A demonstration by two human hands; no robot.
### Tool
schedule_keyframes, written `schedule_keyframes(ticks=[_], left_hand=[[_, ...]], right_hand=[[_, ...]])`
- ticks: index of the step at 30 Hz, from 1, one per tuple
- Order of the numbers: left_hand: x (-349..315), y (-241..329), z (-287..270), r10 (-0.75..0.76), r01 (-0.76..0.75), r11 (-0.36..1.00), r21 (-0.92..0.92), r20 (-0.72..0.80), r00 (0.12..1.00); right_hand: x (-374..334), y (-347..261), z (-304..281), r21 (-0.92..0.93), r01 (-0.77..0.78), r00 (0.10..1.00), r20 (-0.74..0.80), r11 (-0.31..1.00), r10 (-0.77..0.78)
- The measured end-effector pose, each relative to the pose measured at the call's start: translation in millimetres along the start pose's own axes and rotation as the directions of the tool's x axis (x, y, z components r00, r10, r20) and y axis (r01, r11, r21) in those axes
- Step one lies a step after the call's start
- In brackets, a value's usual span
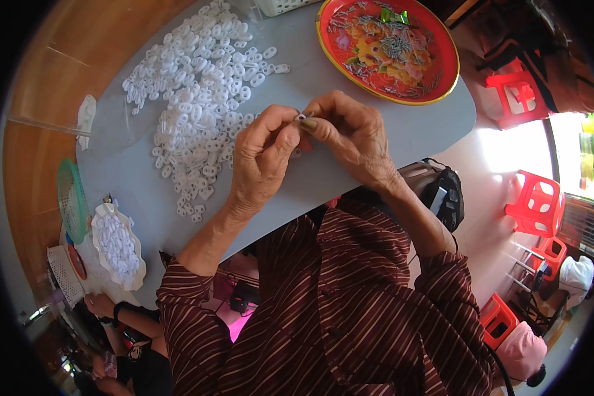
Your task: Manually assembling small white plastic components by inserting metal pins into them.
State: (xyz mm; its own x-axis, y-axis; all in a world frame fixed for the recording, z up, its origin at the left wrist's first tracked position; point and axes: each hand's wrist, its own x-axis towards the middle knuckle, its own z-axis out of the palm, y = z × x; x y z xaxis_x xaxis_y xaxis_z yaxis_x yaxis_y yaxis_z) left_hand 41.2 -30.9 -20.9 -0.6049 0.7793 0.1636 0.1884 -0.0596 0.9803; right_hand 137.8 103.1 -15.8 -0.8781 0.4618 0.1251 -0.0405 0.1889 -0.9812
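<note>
Above the grey table, my left hand point(265, 153) and my right hand point(353, 135) meet fingertip to fingertip. A small white plastic piece point(301, 117) shows between them, pinched by the left thumb and forefinger. My right thumb and forefinger close at the same spot on a tiny grey metal piece point(311, 115), mostly hidden by the fingers. Beside my left hand spreads a big heap of white two-holed plastic pieces point(201, 99). Beyond my right hand lies a red flowered round tray point(435, 82) with a yellow rim, holding many small grey metal pieces point(396, 46).
At the left, a white scalloped dish point(137, 282) holds more white pieces near a green basket point(72, 201). Another person's hand point(100, 305) rests by the table's lower left. Red stools point(538, 203) stand on the floor at right; a dark bag point(450, 198) is by the table edge.
</note>
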Motion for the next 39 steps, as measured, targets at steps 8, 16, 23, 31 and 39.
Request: schedule_keyframes(ticks=[8,16,23,31,39], left_hand=[[21,15,-36,0.047,-0.034,0.958,0.284,-0.04,0.998],[10,21,-42,0.239,-0.41,0.68,0.608,0.344,0.908],[74,6,-49,0.404,-0.44,0.533,0.723,0.239,0.883],[116,-30,-48,0.345,-0.425,0.343,0.838,0.308,0.887],[81,-7,-29,0.356,-0.468,0.54,0.699,0.313,0.88]], right_hand=[[-1,2,-1,0.269,-0.069,0.997,-0.025,0.961,0.079],[0,4,-2,0.124,-0.032,0.999,-0.002,0.992,0.032],[-2,4,-3,0.053,-0.025,1.0,0.007,0.998,0.024],[-1,3,3,0.01,0.041,0.999,0.024,0.999,-0.041],[-2,7,-2,0.087,-0.045,0.999,-0.012,0.995,0.047]])
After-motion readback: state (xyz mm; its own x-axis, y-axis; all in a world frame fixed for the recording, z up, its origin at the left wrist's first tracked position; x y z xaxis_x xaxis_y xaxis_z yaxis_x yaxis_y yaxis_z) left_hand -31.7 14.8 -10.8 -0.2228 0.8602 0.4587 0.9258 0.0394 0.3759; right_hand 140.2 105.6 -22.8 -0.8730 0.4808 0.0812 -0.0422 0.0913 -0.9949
